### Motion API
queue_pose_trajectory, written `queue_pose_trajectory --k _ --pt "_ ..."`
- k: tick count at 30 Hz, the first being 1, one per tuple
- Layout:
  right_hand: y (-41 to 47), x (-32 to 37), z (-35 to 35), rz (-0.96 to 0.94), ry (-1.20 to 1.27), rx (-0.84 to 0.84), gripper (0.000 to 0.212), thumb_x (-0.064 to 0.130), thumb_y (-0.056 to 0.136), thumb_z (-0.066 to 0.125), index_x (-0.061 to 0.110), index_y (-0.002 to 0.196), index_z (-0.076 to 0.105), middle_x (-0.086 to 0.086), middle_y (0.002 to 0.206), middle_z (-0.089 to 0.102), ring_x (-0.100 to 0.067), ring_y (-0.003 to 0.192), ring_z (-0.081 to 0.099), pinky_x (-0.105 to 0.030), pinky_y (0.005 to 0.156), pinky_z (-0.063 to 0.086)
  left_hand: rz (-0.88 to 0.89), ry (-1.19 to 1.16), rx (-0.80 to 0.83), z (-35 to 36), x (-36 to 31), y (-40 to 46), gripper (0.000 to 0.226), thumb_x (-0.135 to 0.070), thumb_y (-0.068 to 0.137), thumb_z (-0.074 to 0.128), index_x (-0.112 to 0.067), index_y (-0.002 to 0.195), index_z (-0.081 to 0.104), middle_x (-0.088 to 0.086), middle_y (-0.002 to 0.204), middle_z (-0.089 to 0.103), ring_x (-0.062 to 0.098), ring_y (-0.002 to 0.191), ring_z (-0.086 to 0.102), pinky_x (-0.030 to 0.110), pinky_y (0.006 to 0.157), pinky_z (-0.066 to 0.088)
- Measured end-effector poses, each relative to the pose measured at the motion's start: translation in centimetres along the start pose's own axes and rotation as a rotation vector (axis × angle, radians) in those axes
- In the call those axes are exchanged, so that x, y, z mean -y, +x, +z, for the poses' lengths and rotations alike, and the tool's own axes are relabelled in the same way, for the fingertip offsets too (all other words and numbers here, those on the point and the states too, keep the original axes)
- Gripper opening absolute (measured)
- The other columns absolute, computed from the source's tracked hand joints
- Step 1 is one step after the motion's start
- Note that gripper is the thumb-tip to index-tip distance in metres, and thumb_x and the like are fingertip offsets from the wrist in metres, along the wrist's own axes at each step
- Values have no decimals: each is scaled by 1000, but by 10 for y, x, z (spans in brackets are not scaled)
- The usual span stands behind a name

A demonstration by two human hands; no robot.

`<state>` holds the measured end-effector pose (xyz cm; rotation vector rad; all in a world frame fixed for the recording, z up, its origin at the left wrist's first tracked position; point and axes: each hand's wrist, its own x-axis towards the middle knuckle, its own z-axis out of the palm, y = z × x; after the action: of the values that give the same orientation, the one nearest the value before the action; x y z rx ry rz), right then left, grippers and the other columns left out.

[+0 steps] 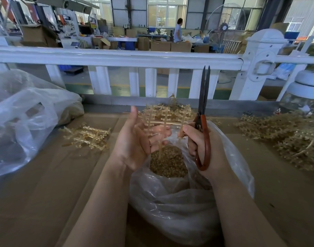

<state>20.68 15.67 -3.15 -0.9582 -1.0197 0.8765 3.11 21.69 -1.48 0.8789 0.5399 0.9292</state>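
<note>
The right hand (200, 145) is gripping the scissors (203, 104) by their red handles, blades together and pointing straight up toward the white railing (117, 56). Its thumb and forefinger are also pinching one stem of the tan plastic frame (167, 116). The left hand (140, 139) is standing wide with the thumb upright. Its fingers are blurring where they are brushing the frame's lower stems, so I cannot tell whether they are pinching anything. The frame is hanging in the air between both hands, right over the mouth of the clear bag (179, 202), which is sitting at the middle of the worktop's (45, 175) near edge. Loose tan pieces (167, 163) are lying heaped inside the bag. The main risk, as I judge it, is coming from the right hand doing two jobs at once. With most of its fingers taken up by the handles, its pinch on the stem is looking weak, and a hard pull from the left hand could be twisting the frame free and dropping it whole among the pieces. Pieces snapping off sideways could be flying past the bag's soft rim and scattering toward the spent frames (86, 136) lying nearer the worktop's left edge. The upright points are also standing close to the working fingers, so a slip could be nicking skin or tearing the bag.
</note>
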Motion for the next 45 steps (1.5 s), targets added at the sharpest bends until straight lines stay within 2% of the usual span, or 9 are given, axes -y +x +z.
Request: queue_pose_trajectory --k 3,6,9,15,23,28,34,38,45 --pt "-1 2 3 -30 -42 12 13 8 97 63 3 84 65 6 59 59 -6 41 42 -16 40 34 -61 144 69 -2 1 -1 84 -64 61 80 -2 115 62 11 97 73 16 77 71 27 65 57" --pt "-1 4 6 -53 -67 21 17 5 96 63 4 80 66 6 58 61 -3 42 48 -11 44 39 -121 234 61 0 6 2 43 -33 53 88 -11 87 73 1 74 70 8 63 61 20 58 50" --pt "-2 5 7 -56 -125 4 15 4 96 63 7 81 65 10 52 57 0 46 53 -9 49 42 -112 297 69 3 9 3 21 -25 56 87 -16 68 72 -1 63 63 8 55 54 19 53 45" --pt "-2 7 12 -35 -172 3 11 -1 91 67 6 82 67 10 53 59 1 47 56 -9 49 44 -82 385 78 9 11 0 26 -20 57 85 -13 81 78 -5 62 62 4 50 46 16 48 39" --pt "-2 6 14 -69 -172 -33 7 11 89 73 5 86 71 3 68 66 0 54 60 -10 53 46 -28 249 -41 12 11 -1 21 -22 61 81 -14 79 76 0 68 66 10 60 58 24 61 46" --pt "-1 0 14 -2 -231 -35 6 11 85 78 7 88 74 -10 85 75 -25 85 73 -36 82 59 24 154 -51 10 12 1 17 -26 66 79 -18 80 74 1 75 72 8 65 65 21 60 52" --pt "2 -3 12 -33 -301 -36 24 12 85 79 30 71 77 2 74 75 -9 73 72 -19 70 56 17 150 -24 10 11 2 15 -13 61 81 -9 74 77 10 78 75 15 69 72 21 59 56" --pt "3 -5 11 -46 -318 -40 20 9 85 78 26 75 75 3 74 75 -9 72 72 -19 69 56 35 184 -15 9 10 2 28 -10 62 82 -1 86 74 15 86 76 19 74 74 23 63 57" --pt "4 -7 12 -45 -303 -38 14 7 88 75 17 79 73 -1 71 74 -13 71 73 -23 70 58 74 241 45 8 10 0 19 -19 62 83 -10 79 79 12 83 76 17 77 74 23 66 56"
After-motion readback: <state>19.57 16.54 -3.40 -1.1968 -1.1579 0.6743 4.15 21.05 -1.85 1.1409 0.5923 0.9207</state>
